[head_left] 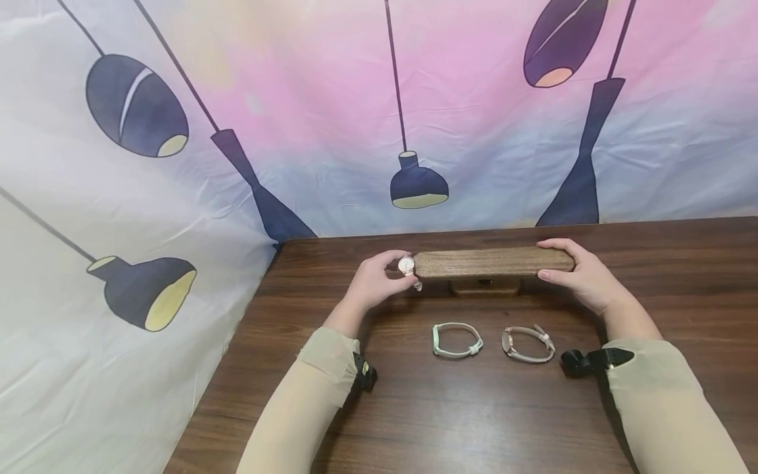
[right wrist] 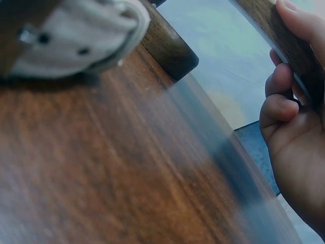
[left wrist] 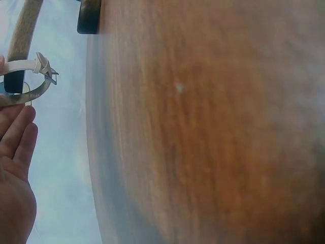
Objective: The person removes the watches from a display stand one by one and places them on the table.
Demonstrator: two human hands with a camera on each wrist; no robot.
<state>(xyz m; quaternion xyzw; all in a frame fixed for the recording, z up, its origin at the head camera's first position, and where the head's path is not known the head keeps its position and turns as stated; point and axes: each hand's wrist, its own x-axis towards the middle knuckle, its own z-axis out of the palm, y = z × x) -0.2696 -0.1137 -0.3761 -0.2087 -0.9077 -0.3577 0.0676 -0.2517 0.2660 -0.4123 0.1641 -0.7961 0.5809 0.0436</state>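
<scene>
Near the table's back edge stands a wooden watch stand, a long bar (head_left: 485,261) on a short base (head_left: 470,287). My left hand (head_left: 376,282) pinches a small wristwatch with a pale round dial (head_left: 406,264) at the bar's left end. In the left wrist view its light strap (left wrist: 21,66) loops round with the buckle fastened; the bar's end (left wrist: 15,85) shows within the loop. Around the bar's right end my right hand (head_left: 586,280) grips, thumb in front and fingers over the top. The right wrist view shows that hand (right wrist: 297,137) curled about the wood (right wrist: 299,58).
In front of the stand, a mint-green watch (head_left: 436,340) and a watch with a pale strap and rose-gold case (head_left: 507,342) lie on the brown wooden table (head_left: 474,421), straps closed into loops. A lamp-patterned cloth (head_left: 331,118) hangs behind the table and along its left side.
</scene>
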